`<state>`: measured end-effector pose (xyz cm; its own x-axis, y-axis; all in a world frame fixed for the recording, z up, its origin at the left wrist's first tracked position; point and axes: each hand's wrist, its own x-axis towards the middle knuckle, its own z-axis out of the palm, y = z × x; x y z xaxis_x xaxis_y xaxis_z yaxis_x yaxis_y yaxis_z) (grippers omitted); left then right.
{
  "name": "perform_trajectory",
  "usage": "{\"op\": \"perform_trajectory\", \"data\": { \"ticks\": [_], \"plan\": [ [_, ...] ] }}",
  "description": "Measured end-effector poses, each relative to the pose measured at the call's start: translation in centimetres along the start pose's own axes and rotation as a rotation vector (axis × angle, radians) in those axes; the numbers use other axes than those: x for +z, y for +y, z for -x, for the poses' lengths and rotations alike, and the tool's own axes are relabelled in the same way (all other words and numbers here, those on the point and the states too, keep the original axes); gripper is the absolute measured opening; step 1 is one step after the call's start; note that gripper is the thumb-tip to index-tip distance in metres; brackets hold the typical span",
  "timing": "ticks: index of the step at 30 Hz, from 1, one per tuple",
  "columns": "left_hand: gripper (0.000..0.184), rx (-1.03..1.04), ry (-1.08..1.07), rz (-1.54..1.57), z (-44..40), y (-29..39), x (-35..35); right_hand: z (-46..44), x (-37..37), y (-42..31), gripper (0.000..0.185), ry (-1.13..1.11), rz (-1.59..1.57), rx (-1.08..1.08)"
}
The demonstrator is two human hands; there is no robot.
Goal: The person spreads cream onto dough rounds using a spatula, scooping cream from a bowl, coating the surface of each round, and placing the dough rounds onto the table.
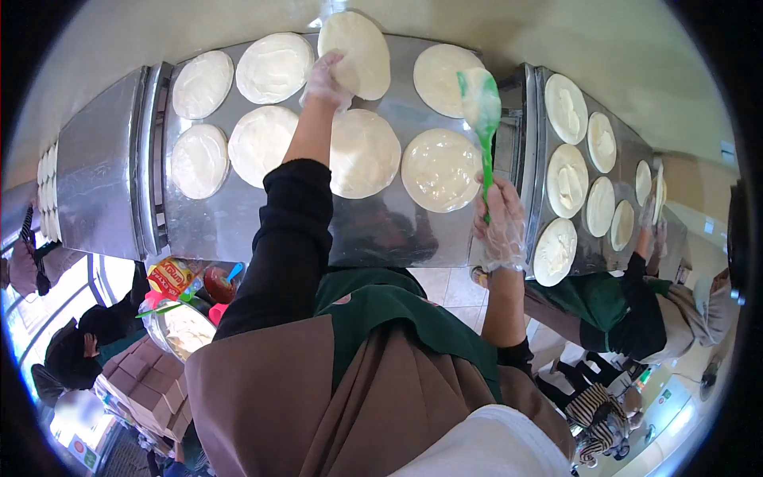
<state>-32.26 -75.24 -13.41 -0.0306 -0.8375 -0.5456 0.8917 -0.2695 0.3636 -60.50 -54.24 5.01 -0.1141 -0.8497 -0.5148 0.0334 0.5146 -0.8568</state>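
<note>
L hand (324, 83) (gloved, clear plastic) has its grip pinching the left edge of a flat dough round (361, 56) at the worktop's (381, 232) far side. R hand (502, 224), also gloved: grip wrapped round a green spoon (487, 153) w/ white cream (480, 102) on its head; other rounds (365, 153) nearby.

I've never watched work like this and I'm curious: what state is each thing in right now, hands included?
Held disc: gripped near its edge.
Left hand: gloved, closed on it.
Spoon: head up, smeared white.
Right hand: gloved, gripping its handle.
Other discs: flat, several white-coated.
Bowl: open, pale filling inside.
Packet: can't tell if open.
</note>
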Motion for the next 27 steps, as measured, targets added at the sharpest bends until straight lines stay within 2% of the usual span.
{"op": "perform_trajectory", "data": {
  "ticks": [4,6,7,8,10,11,12,13,14,16,18,20,21,22,23,24,26,27],
  "plan": [
    [0.046,0.03,-0.099,0.089,5.9,1.8,-1.0,-2.8,2.3,2.2,0.021,-0.068,0.066,-0.143],
    [0.051,0.071,-0.195,0.158,10.3,1.5,-1.2,-4.1,3.8,2.9,0.02,-0.017,0.619,-0.516],
    [0.054,0.092,-0.241,0.194,12.4,1.2,-1.2,-1.6,6.6,-0.6,0.019,0.037,0.799,-0.594],
    [0.057,0.115,-0.287,0.232,13.9,1.0,-1.0,-1.4,8.1,-0.4,0.019,0.028,0.803,-0.603],
    [0.063,0.163,-0.381,0.309,16.6,0.8,-0.7,-2.4,10.8,0.3,0.014,0.089,1.092,-0.952],
    [0.067,0.19,-0.43,0.347,17.7,1.1,-0.7,-2.8,11.8,1.7,0.017,0.07,1.116,-1.149],
    [0.07,0.217,-0.478,0.385,18.8,2.1,-1.2,-2.5,12.5,3.1,0.017,0.058,1.118,-1.164],
    [0.076,0.11,-0.708,0.547,19.2,2.9,-2.1,-1.7,13.7,3.6,0.016,0.085,1.266,-1.288],
    [0.076,0.131,-0.711,0.554,19.6,3.6,-3.0,-0.9,14.7,4.0,0.015,0.114,1.412,-1.412],
    [0.076,0.314,-0.331,0.38,20.7,4.8,-4.3,2.0,16.3,3.8,0.016,0.092,1.51,-1.498],
    [0.074,0.369,-0.3,0.38,21.9,6.7,-6.7,4.8,17.8,3.8,0.017,0.072,1.604,-1.59],
    [0.067,0.462,-0.375,0.305,23.8,8.9,-8.3,6.7,19.2,4.2,0.019,-0.267,1.319,-1.305],
    [0.06,0.746,-0.431,0.075,26.5,9.1,-8.7,8.0,19.9,3.8,0.019,-0.296,1.319,-1.33],
    [0.06,0.778,-0.42,0.084,27.5,9.9,-9.6,9.5,20.7,2.7,0.017,-0.498,1.136,-1.07],
    [0.057,0.634,-0.446,0.354,28.4,10.7,-10.5,10.6,21.4,2.1,0.015,-0.678,0.952,-0.796],
    [0.054,0.481,-0.475,0.62,29.4,11.4,-11.4,11.1,22.0,2.3,0.015,-0.709,0.962,-0.81],
    [0.053,0.506,-0.539,0.686,31.5,12.3,-13.2,12.0,22.9,3.0,0.016,-0.95,0.425,-0.244],
    [0.053,0.499,-0.611,0.737,32.7,12.5,-14.1,12.4,23.7,3.4,0.016,-0.989,0.445,-0.243]
  ]
}}
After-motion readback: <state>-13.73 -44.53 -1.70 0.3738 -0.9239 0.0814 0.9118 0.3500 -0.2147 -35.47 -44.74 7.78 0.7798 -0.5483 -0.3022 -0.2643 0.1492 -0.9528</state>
